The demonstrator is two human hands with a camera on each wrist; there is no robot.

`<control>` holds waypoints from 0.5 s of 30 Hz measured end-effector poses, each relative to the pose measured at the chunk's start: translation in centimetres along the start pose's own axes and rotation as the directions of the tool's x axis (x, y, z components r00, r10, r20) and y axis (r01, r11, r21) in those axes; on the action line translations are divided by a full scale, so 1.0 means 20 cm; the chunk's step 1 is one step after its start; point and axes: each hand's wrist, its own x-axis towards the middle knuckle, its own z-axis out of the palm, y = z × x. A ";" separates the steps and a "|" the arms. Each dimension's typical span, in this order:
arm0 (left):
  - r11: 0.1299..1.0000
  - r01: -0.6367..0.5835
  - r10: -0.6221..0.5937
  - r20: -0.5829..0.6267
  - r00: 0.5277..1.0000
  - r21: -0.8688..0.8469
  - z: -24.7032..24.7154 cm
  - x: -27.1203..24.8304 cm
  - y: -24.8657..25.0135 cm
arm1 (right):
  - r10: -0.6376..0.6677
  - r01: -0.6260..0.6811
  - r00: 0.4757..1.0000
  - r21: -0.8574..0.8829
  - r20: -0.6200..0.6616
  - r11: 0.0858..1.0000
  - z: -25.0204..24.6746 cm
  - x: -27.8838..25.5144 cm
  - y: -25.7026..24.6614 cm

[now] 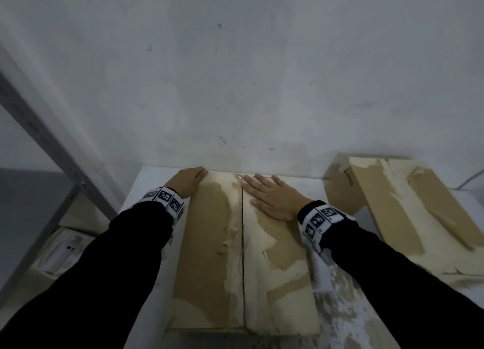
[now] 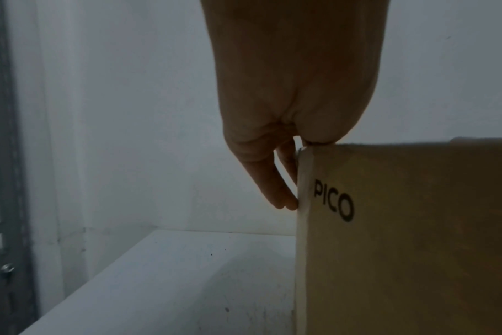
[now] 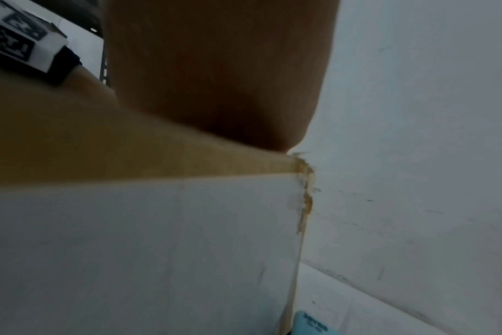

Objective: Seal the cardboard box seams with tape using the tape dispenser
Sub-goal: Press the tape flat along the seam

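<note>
A cardboard box (image 1: 207, 246) with torn, pale patches lies flaps-up on the white table (image 1: 146, 191). Its centre seam (image 1: 243, 257) runs away from me and stands slightly apart. A small scrap of clear tape (image 1: 238, 177) sits at the seam's far end. My left hand (image 1: 188, 181) hooks over the box's far left corner, its fingers (image 2: 272, 188) reaching down the far side beside the "PICO" print (image 2: 333, 201). My right hand (image 1: 269, 195) lies flat on the right flap, fingers spread, just right of the seam. No tape dispenser is plainly visible.
A second, similar cardboard box (image 1: 392, 207) lies at the right, close to the wall. A grey metal shelf upright (image 1: 52, 149) stands at the left. A light-blue object (image 3: 312, 324) sits on the table beside the box's right side, near the wall.
</note>
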 end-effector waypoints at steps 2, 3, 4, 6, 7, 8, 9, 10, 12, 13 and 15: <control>1.000 0.002 -0.002 -0.001 1.000 0.001 0.00 0.00 -0.01 | 0.034 -0.034 0.999 0.044 0.005 0.998 0.00 -0.04 0.05; 1.000 0.002 -0.002 -0.003 1.000 0.001 0.00 0.00 -0.01 | 0.067 -0.067 0.998 0.070 0.007 0.995 0.00 -0.06 0.09; 1.000 0.005 -0.005 -0.002 1.000 -0.004 0.00 0.00 -0.01 | 0.104 -0.104 0.995 0.105 0.009 0.989 0.00 -0.09 0.12; 1.000 0.012 -0.012 0.002 1.000 -0.020 0.01 0.01 -0.02 | 0.165 -0.163 0.986 0.176 0.005 0.971 0.01 -0.12 0.16; 0.999 0.016 -0.016 0.007 1.000 -0.029 0.01 0.01 -0.02 | 0.186 -0.181 0.983 0.205 -0.003 0.962 0.03 -0.13 0.17; 0.999 0.020 -0.020 0.010 1.000 -0.036 0.01 0.01 -0.02 | 0.203 -0.192 0.979 0.238 -0.020 0.952 0.05 -0.14 0.16; 0.999 0.026 -0.026 0.010 1.000 -0.048 0.01 0.01 -0.02 | 0.221 -0.200 0.974 0.278 -0.043 0.939 0.06 -0.14 0.14; 0.997 0.033 -0.033 0.004 0.999 -0.064 0.01 0.01 -0.02 | 0.245 -0.211 0.967 0.323 -0.069 0.923 0.08 -0.13 0.12; 0.989 0.055 -0.061 -0.041 0.997 -0.135 0.03 -0.01 -0.02 | 0.315 -0.252 0.945 0.419 -0.089 0.873 0.10 -0.12 0.08; 0.981 0.063 -0.078 -0.078 0.994 -0.181 0.05 -0.02 -0.01 | 0.351 -0.281 0.934 0.469 -0.067 0.837 0.10 -0.12 0.06; 0.965 0.076 -0.116 -0.147 0.982 -0.251 0.08 -0.04 -0.01 | 0.402 -0.341 0.915 0.540 0.004 0.770 0.10 -0.13 0.05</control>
